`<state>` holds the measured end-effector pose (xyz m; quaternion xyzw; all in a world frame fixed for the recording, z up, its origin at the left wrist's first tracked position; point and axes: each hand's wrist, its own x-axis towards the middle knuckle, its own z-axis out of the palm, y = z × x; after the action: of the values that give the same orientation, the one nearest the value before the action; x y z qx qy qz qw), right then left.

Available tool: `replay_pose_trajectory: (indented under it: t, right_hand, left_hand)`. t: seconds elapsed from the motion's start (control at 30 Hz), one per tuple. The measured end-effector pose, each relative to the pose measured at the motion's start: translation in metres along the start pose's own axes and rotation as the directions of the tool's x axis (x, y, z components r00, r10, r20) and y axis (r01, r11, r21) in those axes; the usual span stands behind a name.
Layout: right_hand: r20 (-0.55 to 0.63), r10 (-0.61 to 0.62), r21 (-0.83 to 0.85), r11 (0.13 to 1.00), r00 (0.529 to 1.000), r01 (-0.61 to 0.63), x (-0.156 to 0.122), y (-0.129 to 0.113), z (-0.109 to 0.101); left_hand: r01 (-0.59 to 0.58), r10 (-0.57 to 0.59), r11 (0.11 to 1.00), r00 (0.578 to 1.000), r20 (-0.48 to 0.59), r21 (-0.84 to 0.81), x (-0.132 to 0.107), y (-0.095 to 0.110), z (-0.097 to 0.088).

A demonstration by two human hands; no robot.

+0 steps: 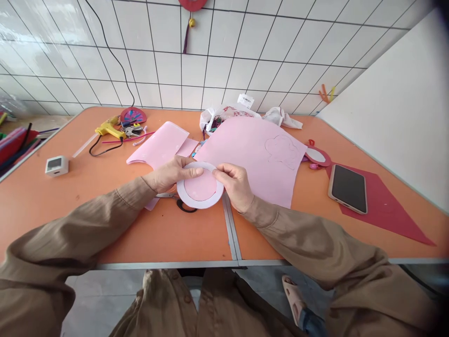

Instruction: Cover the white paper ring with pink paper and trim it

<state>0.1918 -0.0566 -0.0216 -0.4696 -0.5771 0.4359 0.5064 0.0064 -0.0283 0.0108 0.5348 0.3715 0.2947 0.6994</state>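
Note:
Both hands hold a round disc with a pale ring rim and a pink centre, just above the orange table. My left hand grips its left edge, thumb lying on the rim. My right hand pinches its right edge with thumb and fingers. Behind the disc lies a large pink foam sheet with a flower outline drawn on it. Scissors lie partly hidden under the disc.
A folded pink sheet lies at left. A yellow glue gun, keys and a small white cube sit further left. At right, a phone rests on dark red foam. Plastic bags lie by the tiled wall.

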Motion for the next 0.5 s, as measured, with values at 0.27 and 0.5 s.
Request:
replay_pose_trajectory:
  t: [0.27, 0.5]
  right_hand:
    - [-0.011, 0.03, 0.017, 0.999, 0.999, -0.03, 0.0, 0.004, 0.0]
    - [-0.102, 0.106, 0.164, 0.983, 0.989, -0.088, 0.003, 0.007, 0.0]
  left_hand:
    - [-0.109, 0.108, 0.994, 0.978, -0.179, 0.001, -0.002, -0.005, -0.002]
    - [-0.055, 0.037, 0.995, 0.978, -0.207, -0.08, -0.002, -0.013, 0.003]
